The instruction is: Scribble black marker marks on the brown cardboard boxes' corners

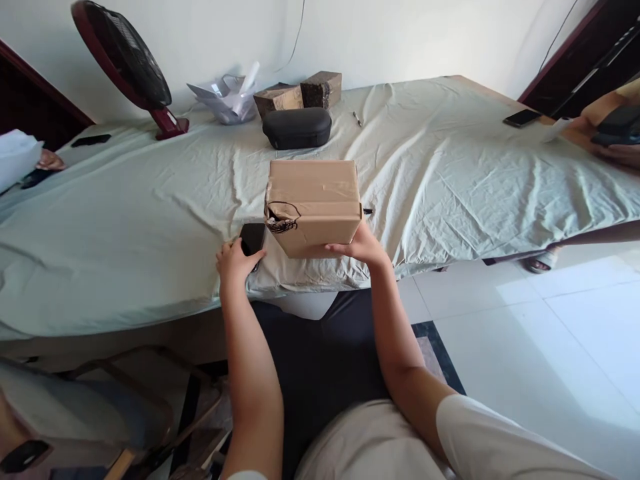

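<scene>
A taped brown cardboard box (313,203) with a torn corner and black scribble stands near the front edge of a cloth-covered table (125,220). My right hand (360,247) grips the box's lower right edge, fingers curled under it. My left hand (237,260) is closed round a black phone (251,238) lying on the cloth just left of the box. A thin black pen tip (368,211) pokes out at the box's right side.
A black hard case (297,127), two dark wooden blocks (299,95), crumpled white paper (227,99) and a red fan (127,63) stand at the back. Another person's hands (613,130) hold a dark object at the right edge, near a phone (521,118). A wooden chair (125,407) is at lower left.
</scene>
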A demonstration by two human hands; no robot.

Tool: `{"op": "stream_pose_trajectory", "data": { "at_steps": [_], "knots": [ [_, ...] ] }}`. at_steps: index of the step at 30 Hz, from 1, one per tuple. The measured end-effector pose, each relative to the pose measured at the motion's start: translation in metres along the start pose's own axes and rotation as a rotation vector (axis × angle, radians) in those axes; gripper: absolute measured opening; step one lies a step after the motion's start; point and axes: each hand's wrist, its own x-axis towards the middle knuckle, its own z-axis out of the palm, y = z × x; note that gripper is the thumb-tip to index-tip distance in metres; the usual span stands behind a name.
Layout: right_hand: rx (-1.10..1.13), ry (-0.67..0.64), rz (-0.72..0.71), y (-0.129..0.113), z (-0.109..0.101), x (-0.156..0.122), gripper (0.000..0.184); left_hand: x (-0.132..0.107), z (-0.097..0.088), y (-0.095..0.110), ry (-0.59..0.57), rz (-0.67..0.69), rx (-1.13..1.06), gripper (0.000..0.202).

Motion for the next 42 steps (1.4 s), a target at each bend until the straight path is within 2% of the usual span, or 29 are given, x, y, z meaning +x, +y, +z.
{"op": "stream_pose_trajectory", "data": {
  "at_steps": [2, 6, 9, 12, 15, 17, 19, 21, 23, 26, 37, 40, 42],
  "knots": [
    [-0.062, 0.065, 0.011, 0.004, 0.005, -0.007, 0.156, 0.010, 0.002, 0.007, -0.030, -0.076, 0.079, 0.082],
    [-0.133, 0.085, 0.001, 0.012, 0.012, -0.011, 0.163, 0.018, 0.001, 0.017, -0.004, -0.197, -0.013, 0.094],
    [-0.120, 0.086, -0.023, 0.018, 0.017, -0.012, 0.161, 0.010, -0.003, 0.016, 0.096, -0.251, -0.060, 0.090],
    [-0.128, 0.099, -0.060, 0.023, 0.023, -0.015, 0.158, -0.007, -0.007, 0.013, 0.272, -0.259, -0.253, 0.078],
    [-0.197, 0.106, -0.072, 0.025, 0.027, -0.016, 0.160, -0.035, -0.013, 0.017, 0.450, -0.179, -0.567, 0.069],
    [-0.211, 0.114, -0.074, 0.024, 0.029, -0.016, 0.161, -0.058, -0.021, 0.026, 0.538, -0.055, -0.728, 0.062],
    [-0.187, 0.118, -0.069, 0.021, 0.031, -0.015, 0.159, -0.083, -0.031, 0.038, 0.577, 0.087, -0.844, 0.056],
    [-0.149, 0.112, -0.055, 0.016, 0.032, -0.015, 0.159, -0.106, -0.043, 0.050, 0.580, 0.192, -0.816, 0.052],
    [-0.119, 0.101, -0.039, 0.012, 0.033, -0.015, 0.158, -0.123, -0.052, 0.061, 0.571, 0.259, -0.785, 0.058],
    [-0.107, 0.095, -0.030, 0.008, 0.032, -0.015, 0.159, -0.137, -0.059, 0.070, 0.520, 0.283, -0.759, 0.062],
    [-0.112, 0.094, -0.055, 0.012, 0.034, -0.016, 0.154, -0.144, -0.063, 0.065, 0.463, 0.249, -0.690, 0.070],
    [-0.101, 0.106, -0.084, 0.015, 0.035, -0.015, 0.154, -0.143, -0.063, 0.059, 0.475, 0.248, -0.637, 0.072],
    [-0.102, 0.101, -0.081, 0.017, 0.035, -0.015, 0.156, -0.140, -0.061, 0.053, 0.428, 0.275, -0.584, 0.078]
  ]
}}
